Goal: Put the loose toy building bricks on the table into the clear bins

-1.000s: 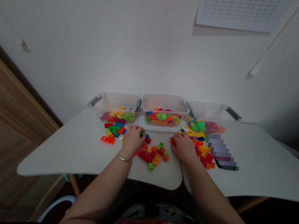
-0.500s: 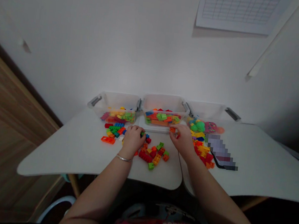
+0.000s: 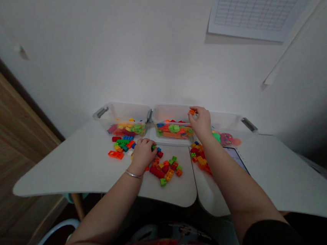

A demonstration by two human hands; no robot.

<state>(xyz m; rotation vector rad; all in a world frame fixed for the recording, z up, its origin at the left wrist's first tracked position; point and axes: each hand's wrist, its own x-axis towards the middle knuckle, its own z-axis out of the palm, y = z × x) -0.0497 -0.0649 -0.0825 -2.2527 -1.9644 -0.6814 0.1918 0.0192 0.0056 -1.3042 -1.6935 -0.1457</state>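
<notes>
My right hand (image 3: 200, 122) is raised at the right end of the middle clear bin (image 3: 172, 110), level with its upper wall. An orange toy brick (image 3: 192, 112) is pinched between its thumb and fingers. My left hand (image 3: 144, 153) rests low among loose bricks on the table, its fingers curled. A green toy brick (image 3: 153, 147) shows at its fingertips; the palm side is hidden. Right of this hand lies a scatter of red, orange and green bricks (image 3: 169, 175). Beyond its other side are green, blue and red bricks (image 3: 122, 143) and a flat orange piece (image 3: 115, 155).
Mixed bricks partly fill the middle bin and the left clear bin (image 3: 128, 109). The right clear bin (image 3: 224, 118) holds a green toy and a pink one (image 3: 226, 139). Under my right forearm lie more bricks (image 3: 202, 161) and a phone (image 3: 236, 158). A seam divides the white tabletops (image 3: 174, 194).
My right hand has risen from the table in front of the middle bin to its upper wall, carrying the orange brick. My left hand has stayed at the pile. The view has shifted slightly.
</notes>
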